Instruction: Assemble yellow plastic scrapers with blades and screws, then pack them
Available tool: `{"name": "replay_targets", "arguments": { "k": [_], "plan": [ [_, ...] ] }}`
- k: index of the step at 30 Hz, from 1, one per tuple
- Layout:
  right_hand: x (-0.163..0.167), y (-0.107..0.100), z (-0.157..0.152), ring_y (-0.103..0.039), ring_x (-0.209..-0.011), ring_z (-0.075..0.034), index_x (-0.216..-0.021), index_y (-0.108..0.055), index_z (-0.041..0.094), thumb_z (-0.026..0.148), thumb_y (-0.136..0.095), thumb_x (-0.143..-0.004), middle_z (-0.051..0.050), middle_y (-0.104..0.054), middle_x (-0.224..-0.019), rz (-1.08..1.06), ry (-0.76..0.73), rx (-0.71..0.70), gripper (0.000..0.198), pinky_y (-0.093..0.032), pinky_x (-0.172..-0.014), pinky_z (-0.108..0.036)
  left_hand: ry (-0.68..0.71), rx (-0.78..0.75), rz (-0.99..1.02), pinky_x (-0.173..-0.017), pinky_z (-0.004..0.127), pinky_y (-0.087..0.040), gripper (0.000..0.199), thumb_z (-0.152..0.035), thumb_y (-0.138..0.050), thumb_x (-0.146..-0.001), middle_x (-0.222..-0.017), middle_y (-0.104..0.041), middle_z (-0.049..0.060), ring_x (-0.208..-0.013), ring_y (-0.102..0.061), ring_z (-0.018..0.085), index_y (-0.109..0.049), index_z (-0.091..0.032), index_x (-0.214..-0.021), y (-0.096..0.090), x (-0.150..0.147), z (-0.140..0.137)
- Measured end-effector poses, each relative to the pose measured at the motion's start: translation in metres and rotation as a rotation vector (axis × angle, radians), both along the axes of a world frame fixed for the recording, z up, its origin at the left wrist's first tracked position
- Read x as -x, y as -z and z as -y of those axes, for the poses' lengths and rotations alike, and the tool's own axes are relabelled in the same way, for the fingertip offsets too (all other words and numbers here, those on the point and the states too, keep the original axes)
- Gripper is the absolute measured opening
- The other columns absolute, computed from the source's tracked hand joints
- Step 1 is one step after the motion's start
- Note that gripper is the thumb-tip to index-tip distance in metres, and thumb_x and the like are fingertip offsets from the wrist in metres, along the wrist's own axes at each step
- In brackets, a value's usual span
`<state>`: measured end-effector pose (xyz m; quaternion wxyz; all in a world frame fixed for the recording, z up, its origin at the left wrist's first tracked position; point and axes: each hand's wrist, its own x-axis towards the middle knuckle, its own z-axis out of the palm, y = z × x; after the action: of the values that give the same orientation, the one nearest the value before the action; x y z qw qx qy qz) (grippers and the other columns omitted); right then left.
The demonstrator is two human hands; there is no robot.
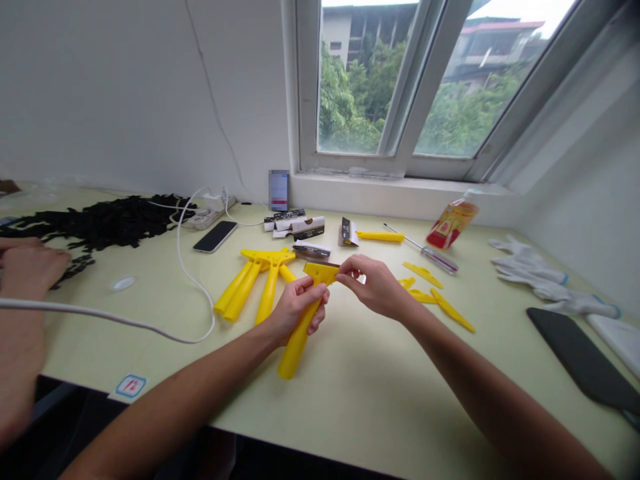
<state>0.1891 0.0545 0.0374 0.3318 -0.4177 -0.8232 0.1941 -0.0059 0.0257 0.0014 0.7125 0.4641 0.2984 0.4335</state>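
My left hand [303, 305] is closed around the handle of a yellow scraper [295, 350], which I hold tilted above the table with its wide head up. Along the top edge of that head runs a thin dark strip [325, 264] that looks like a blade. The thumb and fingers of my right hand [369, 283] pinch the right end of the head; anything small between them is hidden. Several more yellow scrapers [240, 291] lie left of my left hand. Loose yellow plastic pieces [453, 311] are to the right of my right hand.
Small black-and-white boxes [309, 229], another yellow scraper [381, 237] and a screwdriver [439, 260] lie farther back. Leftward are a phone [216, 237], a white cable [187, 267], a black pile [120, 220] and another person's hand [35, 267]. White gloves [530, 270] are at right.
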Motion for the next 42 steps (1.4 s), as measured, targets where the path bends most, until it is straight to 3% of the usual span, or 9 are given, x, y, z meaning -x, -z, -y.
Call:
{"name": "replay_targets", "arguments": {
  "k": [5, 10, 15, 25, 32, 35, 37, 40, 42],
  "plan": [
    [-0.002, 0.000, -0.002, -0.055, -0.081, -0.017, -0.091, -0.057, 0.023, 0.030, -0.065, -0.084, -0.003, -0.061, -0.088, -0.016, 0.071, -0.057, 0.013, -0.044, -0.073, -0.032, 0.001, 0.011, -0.002, -0.030, 0.016, -0.033, 0.036, -0.046, -0.069, -0.081, -0.068, -0.052, -0.004, -0.036, -0.043, 0.003, -0.050, -0.016, -0.080, -0.002, 0.000, 0.001],
    [-0.002, 0.008, -0.009, -0.058, -0.091, -0.018, -0.098, -0.056, 0.023, 0.034, -0.064, -0.083, -0.003, -0.062, -0.101, -0.153, 0.044, 0.164, 0.020, -0.047, -0.072, -0.030, 0.024, -0.011, -0.054, -0.031, 0.015, -0.033, 0.032, -0.043, -0.067, -0.084, -0.053, -0.048, -0.007, -0.033, -0.042, 0.005, -0.049, -0.017, -0.079, -0.002, 0.000, 0.001],
    [0.001, 0.014, -0.012, -0.060, -0.087, -0.016, -0.097, -0.056, 0.021, 0.034, -0.063, -0.083, -0.003, -0.063, -0.093, -0.260, -0.032, 0.299, 0.020, -0.049, -0.074, -0.031, 0.020, -0.024, -0.113, -0.031, 0.016, -0.031, 0.032, -0.045, -0.065, -0.084, -0.045, -0.048, -0.007, -0.030, -0.038, 0.006, -0.048, -0.018, -0.079, 0.001, -0.001, 0.001],
    [-0.001, 0.026, -0.014, -0.061, -0.092, -0.017, -0.103, -0.056, 0.021, 0.035, -0.061, -0.087, -0.004, -0.063, -0.100, -0.298, -0.178, 0.298, 0.022, -0.051, -0.083, -0.034, 0.014, 0.049, -0.150, -0.028, 0.016, -0.030, 0.034, -0.047, -0.063, -0.083, -0.040, -0.047, -0.006, -0.027, -0.036, 0.007, -0.045, -0.019, -0.074, -0.001, -0.003, 0.004],
    [-0.005, 0.017, -0.017, -0.063, -0.082, -0.016, -0.123, -0.048, 0.023, 0.039, -0.051, -0.093, -0.003, -0.065, -0.091, -0.325, -0.230, 0.416, 0.035, -0.053, -0.076, -0.034, -0.004, 0.091, -0.103, -0.028, 0.016, -0.029, 0.036, -0.048, -0.064, -0.082, -0.041, -0.046, -0.007, -0.027, -0.035, 0.006, -0.045, -0.019, -0.073, 0.001, -0.003, 0.001],
    [-0.040, 0.012, -0.037, -0.064, -0.090, -0.019, -0.125, -0.053, 0.022, 0.041, -0.045, -0.095, -0.007, -0.067, -0.101, -0.132, 0.019, 0.255, 0.036, -0.052, -0.080, -0.036, -0.001, 0.107, -0.079, -0.028, 0.015, -0.027, 0.036, -0.047, -0.063, -0.083, -0.040, -0.045, -0.007, -0.027, -0.033, 0.005, -0.045, -0.019, -0.071, 0.002, -0.002, -0.001],
    [-0.079, 0.012, -0.053, -0.064, -0.094, -0.020, -0.117, -0.061, 0.024, 0.039, -0.045, -0.094, -0.008, -0.068, -0.104, 0.148, 0.449, 0.082, 0.032, -0.049, -0.086, -0.037, 0.004, 0.115, -0.070, -0.028, 0.015, -0.027, 0.037, -0.048, -0.063, -0.082, -0.039, -0.045, -0.007, -0.027, -0.033, 0.005, -0.044, -0.019, -0.070, 0.002, -0.001, -0.002],
    [-0.146, 0.021, -0.071, -0.057, -0.109, -0.034, -0.109, -0.065, 0.010, 0.027, -0.051, -0.087, -0.025, -0.062, -0.113, 0.257, 0.765, 0.063, 0.031, -0.039, -0.096, -0.052, 0.000, 0.117, -0.049, -0.028, 0.015, -0.027, 0.037, -0.048, -0.064, -0.082, -0.040, -0.045, -0.007, -0.028, -0.033, 0.005, -0.044, -0.019, -0.070, 0.001, -0.001, -0.002],
    [-0.183, 0.032, -0.076, -0.058, -0.103, -0.039, -0.101, -0.067, 0.009, 0.027, -0.060, -0.080, -0.028, -0.063, -0.103, 0.303, 0.885, 0.119, 0.029, -0.040, -0.088, -0.056, -0.007, 0.114, -0.037, -0.027, 0.015, -0.028, 0.036, -0.046, -0.064, -0.082, -0.041, -0.045, -0.007, -0.028, -0.033, 0.005, -0.045, -0.019, -0.070, 0.002, -0.001, -0.002]
  ]
}}
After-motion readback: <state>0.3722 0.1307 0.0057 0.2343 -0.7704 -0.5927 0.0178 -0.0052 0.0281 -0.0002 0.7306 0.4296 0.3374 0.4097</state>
